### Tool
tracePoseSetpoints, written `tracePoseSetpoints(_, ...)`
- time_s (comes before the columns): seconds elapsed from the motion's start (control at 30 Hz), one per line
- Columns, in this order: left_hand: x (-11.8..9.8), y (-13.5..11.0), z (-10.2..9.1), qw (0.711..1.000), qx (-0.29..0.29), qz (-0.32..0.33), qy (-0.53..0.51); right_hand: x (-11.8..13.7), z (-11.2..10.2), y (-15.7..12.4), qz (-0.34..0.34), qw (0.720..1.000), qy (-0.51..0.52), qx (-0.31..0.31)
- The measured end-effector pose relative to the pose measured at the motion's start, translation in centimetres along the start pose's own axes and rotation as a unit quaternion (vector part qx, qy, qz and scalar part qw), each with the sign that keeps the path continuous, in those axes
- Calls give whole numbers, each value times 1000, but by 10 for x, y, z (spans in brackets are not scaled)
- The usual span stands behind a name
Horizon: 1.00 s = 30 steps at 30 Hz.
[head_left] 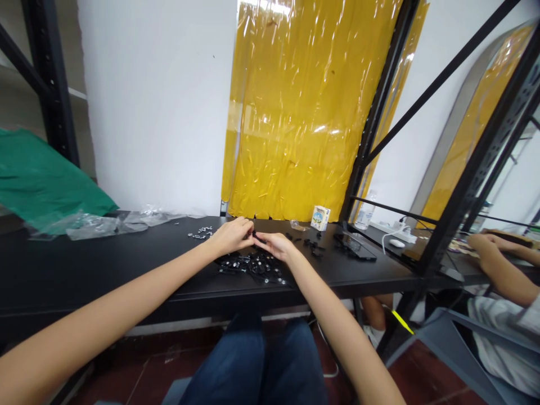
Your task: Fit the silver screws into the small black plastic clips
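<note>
Both hands meet above a black table (105,275), fingertips close together. My left hand (233,236) is closed in a pinch on a small dark piece (254,235). From the other side, my right hand (275,245) pinches at the same piece; its exact kind is too small to make out. Just below the hands spreads a pile of small black parts with shiny silver round bits (253,267). Left of my left hand lies a scatter of small silver metal pieces (201,232). Several loose black parts (314,246) lie to the right of my right hand.
Clear plastic bags (105,224) and a green cloth (46,177) lie at the left. Rightward are a small box (320,218), a black tablet-like device (355,246), a bottle (365,211) and a power strip (394,230). Another person's arm (502,267) shows beyond the rack post.
</note>
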<state>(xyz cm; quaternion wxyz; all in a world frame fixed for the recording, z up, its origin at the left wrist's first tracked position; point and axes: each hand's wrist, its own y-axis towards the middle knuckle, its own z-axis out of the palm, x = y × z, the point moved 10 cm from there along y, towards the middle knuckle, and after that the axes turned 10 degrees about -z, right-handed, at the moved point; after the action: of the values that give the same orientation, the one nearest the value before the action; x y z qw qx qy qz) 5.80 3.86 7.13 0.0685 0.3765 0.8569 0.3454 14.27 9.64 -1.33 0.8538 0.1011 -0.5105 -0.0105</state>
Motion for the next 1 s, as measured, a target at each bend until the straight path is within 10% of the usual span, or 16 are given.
tracePoseSetpoints(1.0, -10, -3, 11, 985, 23, 74, 156, 5, 6, -5, -6, 1000, 9, 14)
